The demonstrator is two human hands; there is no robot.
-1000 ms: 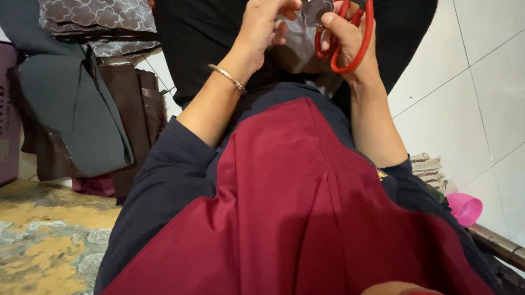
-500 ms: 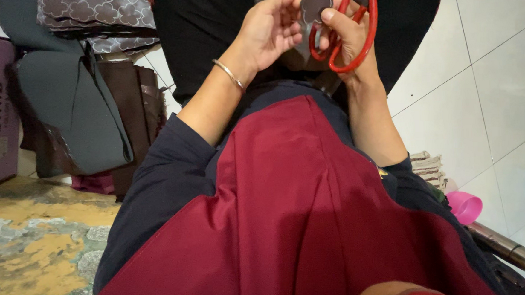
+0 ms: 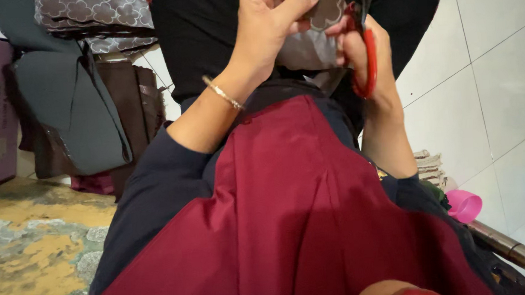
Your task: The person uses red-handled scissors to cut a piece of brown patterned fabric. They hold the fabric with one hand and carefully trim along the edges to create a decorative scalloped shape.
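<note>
While a dark red cloth [image 3: 314, 222] spreads over the lap of a person seated beside a patterned rug [image 3: 23, 262] and a white tiled wall [image 3: 497, 63], both hands work at the top of the frame. Left hand [image 3: 268, 30] pinches a small grey patterned fabric piece [image 3: 327, 6] between thumb and fingers; right hand [image 3: 365, 55], fingers closed through the loops, holds red-handled scissors [image 3: 368, 58] (blades hidden) just beside it. Thin and limp, the piece likely handles best pinched near its edge.
</note>
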